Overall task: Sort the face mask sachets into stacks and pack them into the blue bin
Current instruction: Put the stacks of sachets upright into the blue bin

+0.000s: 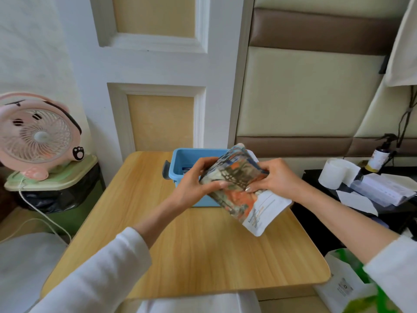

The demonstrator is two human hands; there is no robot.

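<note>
White sleeves cover both forearms: left sleeve (101, 267), right sleeve (394, 265).

Hands:
- Left hand (194, 184) grips the left edge of the stack of face mask sachets (237, 190). The fingers are curled round it and one fingertip lies across the printed face.
- Right hand (278, 179) grips the right side of the same stack, fingers curled, with one nail pressed on the face.
- Neither hand is open.

Task items:
- The stack is held off the worktop (180, 245), tilted, with its white printed lower end nearest the camera. It hangs over the near right part of the blue bin (180, 160) and hides that corner.
- The bin stands at the far middle of the worktop, with a dark handle on its left end. A scrap of printed packaging shows inside; too little is visible to identify it.

Surface and room:
- The worktop is light wood grain with rounded corners.
- On the left, a pink desk fan (38, 134) stands on a green-lidded waste bin (52, 177) lined with a black bag.
- On the right, a dark side surface carries a white paper roll (336, 172), a spray bottle (380, 157) and loose papers (383, 190).
- A white and green bag (347, 285) sits at the near right.
- Behind are a white panelled door (158, 64) and a padded wall panel (304, 93).
</note>
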